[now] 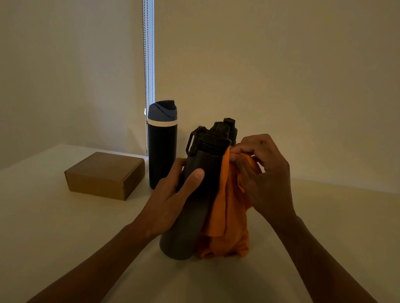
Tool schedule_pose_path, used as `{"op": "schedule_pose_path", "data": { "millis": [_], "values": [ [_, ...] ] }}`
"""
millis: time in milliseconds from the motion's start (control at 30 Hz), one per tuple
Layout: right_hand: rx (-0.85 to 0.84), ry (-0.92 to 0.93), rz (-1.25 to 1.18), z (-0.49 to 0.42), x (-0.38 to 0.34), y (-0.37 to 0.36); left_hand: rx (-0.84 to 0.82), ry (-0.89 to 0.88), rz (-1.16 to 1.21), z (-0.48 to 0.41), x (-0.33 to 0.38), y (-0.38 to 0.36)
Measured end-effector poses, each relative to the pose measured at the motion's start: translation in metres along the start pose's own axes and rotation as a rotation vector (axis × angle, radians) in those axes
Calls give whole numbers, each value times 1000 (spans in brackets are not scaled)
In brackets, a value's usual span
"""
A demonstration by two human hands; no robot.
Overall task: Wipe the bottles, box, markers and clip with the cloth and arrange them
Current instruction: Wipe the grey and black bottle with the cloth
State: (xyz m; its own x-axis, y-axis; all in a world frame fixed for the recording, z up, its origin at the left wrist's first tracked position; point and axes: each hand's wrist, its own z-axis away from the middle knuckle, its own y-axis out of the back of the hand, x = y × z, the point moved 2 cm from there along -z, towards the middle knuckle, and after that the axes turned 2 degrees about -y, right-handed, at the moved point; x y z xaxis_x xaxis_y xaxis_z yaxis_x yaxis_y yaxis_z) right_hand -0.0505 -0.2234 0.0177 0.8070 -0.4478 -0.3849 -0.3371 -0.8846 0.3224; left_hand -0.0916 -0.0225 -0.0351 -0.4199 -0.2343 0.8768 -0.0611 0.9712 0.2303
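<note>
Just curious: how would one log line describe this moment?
left hand: grips grey bottle; right hand: pinches orange cloth against it; cardboard box: lying aside

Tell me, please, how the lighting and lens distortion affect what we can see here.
In the head view the light is dim and warm, the daylight strip being the only bright area; the dark bottle in the left hand loses surface detail, the orange cloth in the right hand is vivid; the wide angle stretches both forearms.

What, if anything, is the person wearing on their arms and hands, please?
Nothing visible: the left hand and right hand are bare, without gloves, rings or watch. The left forearm and right forearm show no sleeves up to the frame's edge. Dim light could hide small details.
</note>
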Motion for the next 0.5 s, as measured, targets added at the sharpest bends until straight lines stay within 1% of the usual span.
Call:
{"op": "schedule_pose_path", "data": {
  "millis": [133,333,500],
  "values": [
    [-2,62,20,-1,-4,0,22,-16,-20,1,-1,1],
    [28,44,16,4,3,-1,39,4,19,2,-3,-1],
    [29,25,21,4,5,-2,12,0,45,2,0,-3]
  ]
}}
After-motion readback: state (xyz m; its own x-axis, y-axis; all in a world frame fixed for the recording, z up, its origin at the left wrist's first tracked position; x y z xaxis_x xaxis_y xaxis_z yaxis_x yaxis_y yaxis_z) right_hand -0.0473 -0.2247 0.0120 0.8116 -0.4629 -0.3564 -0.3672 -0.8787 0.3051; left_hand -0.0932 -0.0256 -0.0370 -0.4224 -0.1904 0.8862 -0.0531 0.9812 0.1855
